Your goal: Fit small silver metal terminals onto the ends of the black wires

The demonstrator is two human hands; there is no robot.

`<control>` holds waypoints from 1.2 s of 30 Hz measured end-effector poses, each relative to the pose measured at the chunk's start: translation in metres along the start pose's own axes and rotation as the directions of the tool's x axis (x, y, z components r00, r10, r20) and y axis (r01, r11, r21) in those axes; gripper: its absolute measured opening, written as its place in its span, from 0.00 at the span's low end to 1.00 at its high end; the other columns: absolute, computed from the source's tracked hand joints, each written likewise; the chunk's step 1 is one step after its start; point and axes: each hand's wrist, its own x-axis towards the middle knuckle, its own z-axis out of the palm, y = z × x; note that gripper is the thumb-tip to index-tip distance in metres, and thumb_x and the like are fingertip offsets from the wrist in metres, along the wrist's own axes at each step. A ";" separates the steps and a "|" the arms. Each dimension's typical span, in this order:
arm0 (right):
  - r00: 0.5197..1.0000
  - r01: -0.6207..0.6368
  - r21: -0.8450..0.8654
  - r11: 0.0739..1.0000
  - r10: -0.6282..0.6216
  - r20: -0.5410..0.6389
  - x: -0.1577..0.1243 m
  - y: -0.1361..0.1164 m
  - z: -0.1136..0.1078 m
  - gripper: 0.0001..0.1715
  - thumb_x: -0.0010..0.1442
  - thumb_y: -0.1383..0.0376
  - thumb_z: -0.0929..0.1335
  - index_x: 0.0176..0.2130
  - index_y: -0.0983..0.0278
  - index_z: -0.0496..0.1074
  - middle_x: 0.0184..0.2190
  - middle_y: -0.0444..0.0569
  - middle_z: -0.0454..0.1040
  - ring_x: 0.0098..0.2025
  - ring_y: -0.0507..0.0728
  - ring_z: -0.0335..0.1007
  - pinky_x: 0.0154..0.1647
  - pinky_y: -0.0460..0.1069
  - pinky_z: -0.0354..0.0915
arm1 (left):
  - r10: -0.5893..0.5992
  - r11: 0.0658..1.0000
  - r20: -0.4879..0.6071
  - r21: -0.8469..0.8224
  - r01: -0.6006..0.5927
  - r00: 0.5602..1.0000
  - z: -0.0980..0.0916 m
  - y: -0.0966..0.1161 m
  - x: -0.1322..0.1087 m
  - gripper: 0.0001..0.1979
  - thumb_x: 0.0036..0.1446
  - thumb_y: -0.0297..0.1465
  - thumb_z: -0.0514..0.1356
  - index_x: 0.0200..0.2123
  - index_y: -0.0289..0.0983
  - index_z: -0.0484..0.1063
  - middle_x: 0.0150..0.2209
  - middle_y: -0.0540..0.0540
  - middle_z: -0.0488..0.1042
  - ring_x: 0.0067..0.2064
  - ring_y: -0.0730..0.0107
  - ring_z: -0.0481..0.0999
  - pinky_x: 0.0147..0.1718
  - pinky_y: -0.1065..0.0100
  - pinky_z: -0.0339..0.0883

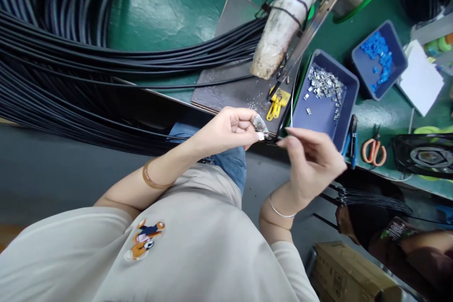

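My left hand (pixel 230 131) is curled closed near the bench edge, its taped fingertips pinching the end of a thin black cable (pixel 273 138). Facing it, my right hand (pixel 311 160) pinches the same cable end from the other side, with thumb and forefinger pressed together. Whether a small metal piece sits between the fingers is hidden. A big bundle of black cables (pixel 106 56) runs from the left across the green bench (pixel 170 9) toward my hands.
A dark plate (pixel 230 89) lies on the bench under a wrapped machine post (pixel 283 28). A blue tray of small metal clips (pixel 323 86) and a blue tray of blue parts (pixel 380 56) stand to the right. Orange scissors (pixel 374 149), blue pliers (pixel 353 141), a yellow clip (pixel 277 102).
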 end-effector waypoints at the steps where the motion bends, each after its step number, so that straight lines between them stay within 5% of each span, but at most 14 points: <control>1: 0.994 0.009 -0.005 1.000 -0.010 -0.107 0.001 0.001 -0.004 0.06 0.59 0.63 0.71 0.39 0.60 0.76 0.23 0.38 0.71 0.19 0.45 0.62 0.21 0.45 0.56 | 0.000 1.000 0.002 -0.020 0.000 1.000 0.000 0.000 0.000 0.07 0.55 0.27 0.63 0.27 0.32 0.68 0.19 0.53 0.68 0.20 0.86 0.63 0.21 0.81 0.56; 3: 0.958 -0.003 -0.071 0.998 -0.017 -0.285 0.006 0.009 -0.015 0.06 0.61 0.61 0.70 0.38 0.61 0.72 0.22 0.38 0.69 0.20 0.47 0.65 0.20 0.45 0.55 | 0.016 0.999 -0.002 -0.046 -0.016 1.000 0.000 0.000 0.000 0.08 0.56 0.29 0.63 0.28 0.32 0.69 0.18 0.53 0.68 0.20 0.86 0.62 0.20 0.80 0.56; 5: 0.946 -0.082 -0.206 0.975 0.011 -0.323 0.015 0.023 -0.027 0.07 0.61 0.61 0.69 0.35 0.62 0.69 0.22 0.38 0.68 0.21 0.48 0.66 0.22 0.46 0.57 | 0.038 0.998 -0.024 -0.046 -0.039 0.999 0.001 0.000 0.001 0.08 0.56 0.29 0.63 0.28 0.32 0.70 0.18 0.53 0.68 0.20 0.86 0.62 0.20 0.80 0.56; 10: 0.993 -0.116 -0.540 0.834 0.101 -0.058 0.046 0.067 -0.038 0.05 0.56 0.64 0.71 0.30 0.62 0.71 0.25 0.41 0.71 0.27 0.51 0.67 0.33 0.49 0.61 | 0.064 0.997 -0.087 -0.038 -0.068 0.994 0.006 -0.002 0.003 0.06 0.55 0.26 0.63 0.27 0.32 0.70 0.19 0.53 0.68 0.21 0.86 0.63 0.21 0.81 0.57; 20: 0.973 -0.059 -0.541 0.839 0.170 0.159 0.075 0.082 -0.030 0.06 0.51 0.66 0.71 0.25 0.63 0.71 0.24 0.40 0.73 0.25 0.49 0.65 0.33 0.48 0.62 | 0.089 0.990 -0.168 -0.090 -0.105 0.982 0.002 -0.004 0.005 0.06 0.54 0.27 0.64 0.29 0.32 0.70 0.19 0.54 0.69 0.20 0.86 0.63 0.19 0.80 0.53; 24: 0.998 -0.049 -0.430 0.902 0.031 -0.048 0.061 0.070 -0.030 0.05 0.53 0.64 0.70 0.28 0.61 0.69 0.26 0.41 0.71 0.28 0.51 0.69 0.28 0.47 0.65 | 0.081 0.991 -0.188 -0.090 -0.099 0.979 0.003 -0.002 0.005 0.06 0.55 0.27 0.63 0.28 0.32 0.70 0.18 0.54 0.68 0.19 0.86 0.61 0.18 0.79 0.52; 28: 0.969 -0.076 -0.203 0.976 0.024 -0.248 0.039 0.044 -0.023 0.09 0.56 0.62 0.71 0.29 0.61 0.67 0.35 0.43 0.74 0.26 0.50 0.73 0.24 0.47 0.69 | 0.082 0.992 -0.188 -0.075 -0.097 0.979 0.004 0.000 0.005 0.08 0.57 0.27 0.62 0.27 0.33 0.69 0.18 0.54 0.68 0.18 0.87 0.60 0.18 0.79 0.51; 34: 0.988 -0.092 0.170 0.981 0.111 -0.105 0.008 0.011 0.007 0.12 0.55 0.66 0.72 0.29 0.63 0.65 0.30 0.43 0.76 0.27 0.50 0.76 0.27 0.46 0.72 | 0.100 0.994 -0.184 -0.025 -0.106 0.978 0.004 0.002 0.007 0.09 0.57 0.27 0.61 0.25 0.33 0.68 0.18 0.53 0.68 0.18 0.86 0.60 0.18 0.79 0.50; 36: 0.993 -0.073 0.173 0.982 0.087 -0.077 0.001 0.006 0.020 0.10 0.57 0.66 0.72 0.30 0.62 0.66 0.33 0.44 0.77 0.31 0.52 0.78 0.30 0.48 0.75 | 0.098 0.995 -0.186 -0.007 -0.101 0.978 0.004 0.002 0.007 0.09 0.57 0.28 0.62 0.26 0.33 0.68 0.18 0.53 0.67 0.18 0.86 0.60 0.18 0.79 0.50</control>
